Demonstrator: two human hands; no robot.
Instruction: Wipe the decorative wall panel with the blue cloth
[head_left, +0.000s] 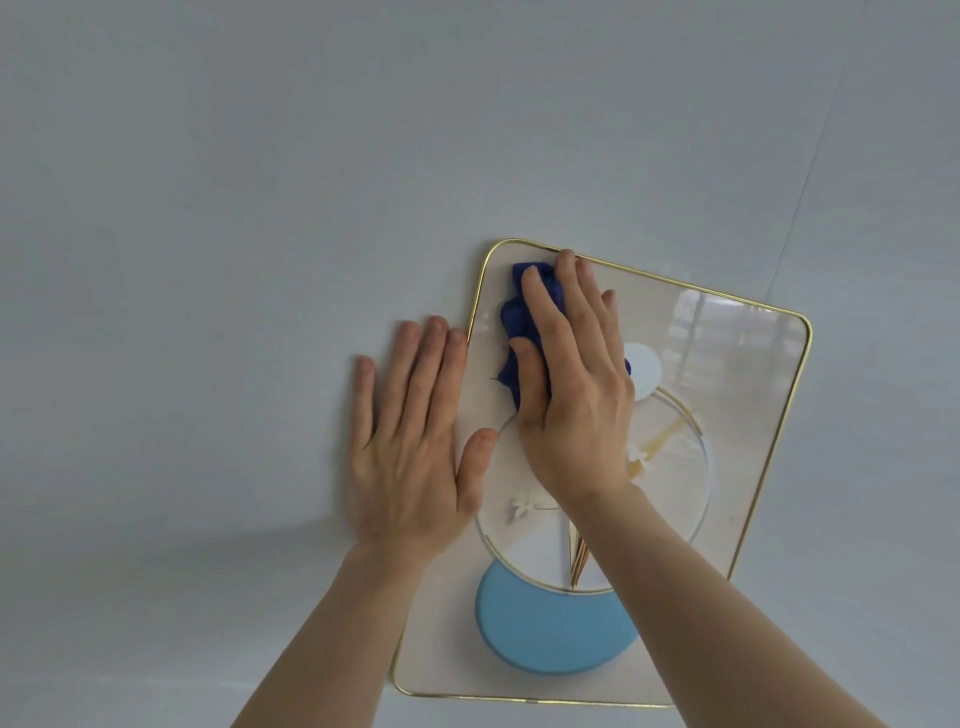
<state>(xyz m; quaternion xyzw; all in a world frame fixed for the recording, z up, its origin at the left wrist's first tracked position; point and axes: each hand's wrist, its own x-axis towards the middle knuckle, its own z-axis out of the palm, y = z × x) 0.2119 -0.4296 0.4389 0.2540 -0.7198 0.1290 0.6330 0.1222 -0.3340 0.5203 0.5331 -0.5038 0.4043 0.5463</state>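
Starting on the left, my view is mostly plain grey wall (208, 260), nothing else on it over there. Then comes my left hand (410, 452), flat against the wall with the fingers spread and pointing up, grip wide open and holding nothing. Its thumb reaches over the gold rim onto the left edge of the decorative wall panel (737, 415), while the rest of the palm is on the bare wall just beside it.

Next over is the blue cloth (519, 322), bunched up in the panel's upper left corner, touching the pale face just below the top rim. My right hand (576, 384) is pressed down flat on top of it, fingers stretched over the cloth rather than curled round it, so it's pinning the cloth to the panel more than clutching it. A bit of cloth pokes out on both sides of the hand.

Further right the panel hangs tilted, rounded corners, thin gold frame, glossy with reflections near the top right. On it there's a thin gold ring (701, 467), a small white disc (647, 371) and a light blue disc (550, 634) low down.
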